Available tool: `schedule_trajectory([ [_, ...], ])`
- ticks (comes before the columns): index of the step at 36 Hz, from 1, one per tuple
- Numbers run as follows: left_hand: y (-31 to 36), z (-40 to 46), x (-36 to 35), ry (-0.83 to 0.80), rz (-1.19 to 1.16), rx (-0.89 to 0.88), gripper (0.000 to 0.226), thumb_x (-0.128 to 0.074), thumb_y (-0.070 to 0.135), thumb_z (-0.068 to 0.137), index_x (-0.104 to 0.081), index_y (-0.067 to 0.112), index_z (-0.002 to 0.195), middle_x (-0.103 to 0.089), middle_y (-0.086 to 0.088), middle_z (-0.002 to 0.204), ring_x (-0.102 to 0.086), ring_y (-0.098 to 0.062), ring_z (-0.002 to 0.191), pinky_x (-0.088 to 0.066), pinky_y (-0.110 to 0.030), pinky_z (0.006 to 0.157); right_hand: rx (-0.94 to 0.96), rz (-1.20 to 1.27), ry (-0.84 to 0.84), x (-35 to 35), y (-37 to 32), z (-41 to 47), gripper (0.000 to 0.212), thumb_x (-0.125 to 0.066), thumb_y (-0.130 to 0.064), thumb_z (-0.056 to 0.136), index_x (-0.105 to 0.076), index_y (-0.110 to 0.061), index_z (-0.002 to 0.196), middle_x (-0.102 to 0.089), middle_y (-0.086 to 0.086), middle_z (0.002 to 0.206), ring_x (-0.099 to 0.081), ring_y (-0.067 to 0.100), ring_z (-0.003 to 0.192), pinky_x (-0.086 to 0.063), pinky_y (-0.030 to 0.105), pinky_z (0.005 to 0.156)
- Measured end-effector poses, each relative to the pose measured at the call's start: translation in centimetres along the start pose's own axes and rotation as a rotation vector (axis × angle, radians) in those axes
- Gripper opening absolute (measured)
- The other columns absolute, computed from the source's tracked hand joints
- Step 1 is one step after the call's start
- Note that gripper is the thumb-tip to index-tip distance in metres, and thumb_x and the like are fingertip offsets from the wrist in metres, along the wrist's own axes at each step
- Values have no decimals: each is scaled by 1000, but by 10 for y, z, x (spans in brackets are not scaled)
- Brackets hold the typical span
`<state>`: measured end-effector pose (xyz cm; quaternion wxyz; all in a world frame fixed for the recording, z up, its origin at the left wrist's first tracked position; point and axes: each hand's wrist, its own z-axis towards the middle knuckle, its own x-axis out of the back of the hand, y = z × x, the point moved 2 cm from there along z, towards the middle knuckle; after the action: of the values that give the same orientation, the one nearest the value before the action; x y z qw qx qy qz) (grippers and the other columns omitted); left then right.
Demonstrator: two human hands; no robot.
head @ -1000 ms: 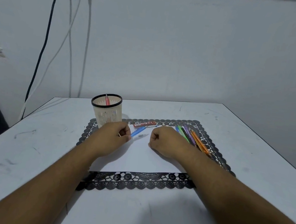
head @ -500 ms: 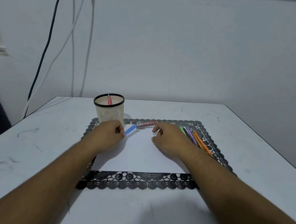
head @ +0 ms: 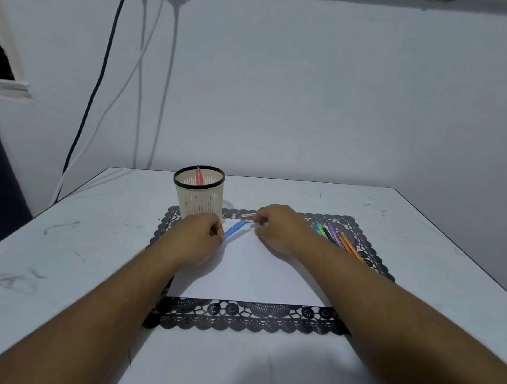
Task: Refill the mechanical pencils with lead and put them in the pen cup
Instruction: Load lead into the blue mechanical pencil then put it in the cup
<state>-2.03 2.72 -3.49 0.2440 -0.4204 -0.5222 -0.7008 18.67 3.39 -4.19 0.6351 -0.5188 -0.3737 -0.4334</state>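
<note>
My left hand (head: pixel 199 237) grips a blue mechanical pencil (head: pixel 235 230), whose free end points up and right over the white sheet (head: pixel 253 275). My right hand (head: pixel 280 227) reaches across the sheet and its fingertips pinch the red lead case (head: pixel 247 215) lying on the mat's far edge. A cream mesh pen cup (head: pixel 198 196) with a black rim stands just behind my left hand, with one red pencil (head: pixel 199 175) upright in it. Several coloured pencils (head: pixel 337 238) lie in a row right of my right wrist.
A black lace placemat (head: pixel 252 317) lies under the white sheet on a white table (head: pixel 54 250). The table's right edge (head: pixel 468 259) and left edge run diagonally. Cables (head: pixel 103 69) hang down the wall at the back left.
My right hand opened from a fist, moved forward and left, and took hold of the red lead case. My left hand with the blue pencil stayed about where it was.
</note>
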Motion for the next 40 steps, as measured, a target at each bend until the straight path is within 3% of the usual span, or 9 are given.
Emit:
schedule_trajectory([
  [14, 0, -1, 2, -36, 40, -10, 12, -53, 21, 98, -65, 24, 94, -66, 6, 95, -59, -14, 91, -48, -30, 71, 50, -78, 60, -11, -4, 15, 20, -57, -14, 93, -75, -22, 91, -68, -4, 93, -61, 18, 87, -45, 31, 68],
  [19, -1, -1, 3, -35, 20, -15, 13, -54, 20, 98, -64, 24, 92, -66, 7, 94, -58, -12, 90, -44, -27, 67, 86, -146, 77, -18, -1, 16, 20, -49, -11, 99, -64, -21, 88, -57, -3, 85, -57, 19, 83, -50, 37, 71],
  [22, 0, -1, 3, -32, 13, -22, 12, -54, 21, 98, -64, 24, 92, -67, 7, 93, -59, -12, 90, -45, -28, 68, 95, -142, 102, -17, 1, 11, 16, -47, -14, 102, -61, -19, 95, -60, 1, 88, -57, 21, 84, -53, 42, 76],
  [25, 1, -2, 3, -18, -21, -36, 13, -54, 19, 98, -64, 24, 91, -67, 8, 91, -59, -11, 87, -44, -28, 66, 61, 44, 143, -4, 2, 5, 14, -47, -16, 103, -59, -19, 96, -63, 0, 88, -56, 20, 81, -47, 39, 71],
  [29, 2, -3, 4, 17, -77, -66, 12, -55, 21, 100, -63, 25, 91, -66, 9, 89, -58, -10, 83, -40, -27, 63, -43, 511, 193, 19, 6, -5, 13, -63, -10, 96, -71, -16, 87, -63, -5, 72, -53, 7, 61, -47, 20, 59],
  [33, 8, -5, 5, 79, -144, -107, 12, -55, 25, 102, -62, 29, 93, -66, 12, 88, -58, -8, 81, -41, -29, 65, -141, 997, 147, 23, 11, -21, 11, -68, -7, 95, -78, -11, 92, -72, 1, 82, -59, 8, 66, -54, 24, 60],
  [40, 13, -6, 4, 108, -218, -182, 14, -56, 27, 104, -60, 28, 91, -60, 19, 78, -50, 0, 66, -36, -25, 61, -161, 1131, 120, 23, 9, -27, 10, -72, -13, 94, -81, -13, 90, -72, -2, 78, -59, 13, 70, -52, 27, 66],
])
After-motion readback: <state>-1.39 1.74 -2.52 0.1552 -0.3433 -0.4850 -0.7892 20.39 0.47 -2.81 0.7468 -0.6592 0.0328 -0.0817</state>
